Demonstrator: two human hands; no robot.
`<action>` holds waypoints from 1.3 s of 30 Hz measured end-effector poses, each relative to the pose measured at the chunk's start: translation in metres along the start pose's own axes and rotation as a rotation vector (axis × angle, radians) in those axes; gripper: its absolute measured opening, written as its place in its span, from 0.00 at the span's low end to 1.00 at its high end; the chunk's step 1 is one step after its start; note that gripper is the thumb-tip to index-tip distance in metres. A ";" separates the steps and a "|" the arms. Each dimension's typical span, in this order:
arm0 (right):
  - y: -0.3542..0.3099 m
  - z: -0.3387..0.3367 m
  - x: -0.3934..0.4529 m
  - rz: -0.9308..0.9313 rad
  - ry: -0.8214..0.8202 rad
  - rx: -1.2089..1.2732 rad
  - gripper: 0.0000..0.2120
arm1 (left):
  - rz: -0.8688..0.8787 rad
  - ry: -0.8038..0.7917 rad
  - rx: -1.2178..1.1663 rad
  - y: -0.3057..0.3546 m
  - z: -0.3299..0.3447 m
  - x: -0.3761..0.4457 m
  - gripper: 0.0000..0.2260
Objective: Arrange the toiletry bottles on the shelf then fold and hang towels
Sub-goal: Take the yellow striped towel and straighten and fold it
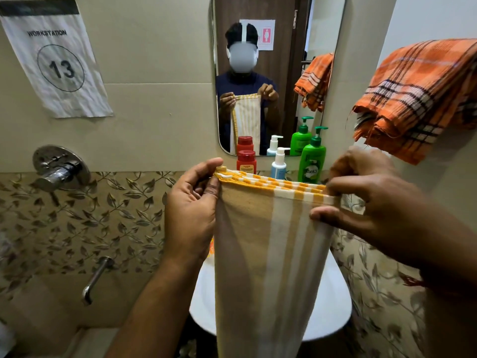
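A cream towel with yellow-and-white stripes [271,254] hangs folded lengthwise in front of me. My left hand [192,210] pinches its top left corner and my right hand [371,200] pinches its top right corner. Behind the towel, below the mirror, stand a red bottle [246,160], a white-and-blue pump bottle [279,165] and a green pump bottle [311,161]; the shelf under them is hidden by the towel. An orange plaid towel [418,96] hangs folded at the upper right.
A white washbasin [333,301] sits below the hanging towel. A chrome mixer valve [58,167] and a spout [96,279] stick out of the tiled wall on the left. A mirror [286,60] hangs straight ahead, and a paper sign numbered 13 [55,60] at the upper left.
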State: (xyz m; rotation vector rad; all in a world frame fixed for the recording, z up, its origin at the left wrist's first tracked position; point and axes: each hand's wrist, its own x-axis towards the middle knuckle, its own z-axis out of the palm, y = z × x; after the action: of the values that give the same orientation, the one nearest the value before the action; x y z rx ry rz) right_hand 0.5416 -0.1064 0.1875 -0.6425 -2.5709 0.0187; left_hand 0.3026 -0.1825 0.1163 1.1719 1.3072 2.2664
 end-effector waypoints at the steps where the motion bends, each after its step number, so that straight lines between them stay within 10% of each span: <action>1: 0.001 -0.001 0.000 0.011 -0.007 0.040 0.12 | 0.006 0.004 -0.008 0.000 -0.001 0.001 0.13; 10: 0.009 0.005 -0.010 -0.043 -0.177 -0.034 0.10 | 0.014 0.036 -0.075 -0.013 -0.005 0.002 0.15; 34: 0.027 0.025 0.022 0.066 0.404 0.974 0.16 | 0.015 -0.042 -0.196 0.012 0.007 0.042 0.12; 39: 0.028 0.017 0.044 0.033 0.549 1.007 0.13 | -0.203 -0.531 -0.226 0.002 0.002 0.049 0.40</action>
State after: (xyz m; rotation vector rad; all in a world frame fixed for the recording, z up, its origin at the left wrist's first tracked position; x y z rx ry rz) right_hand 0.5119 -0.0604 0.1893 -0.2307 -1.6971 0.9342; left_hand 0.2731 -0.1538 0.1431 1.3595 0.8926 1.7362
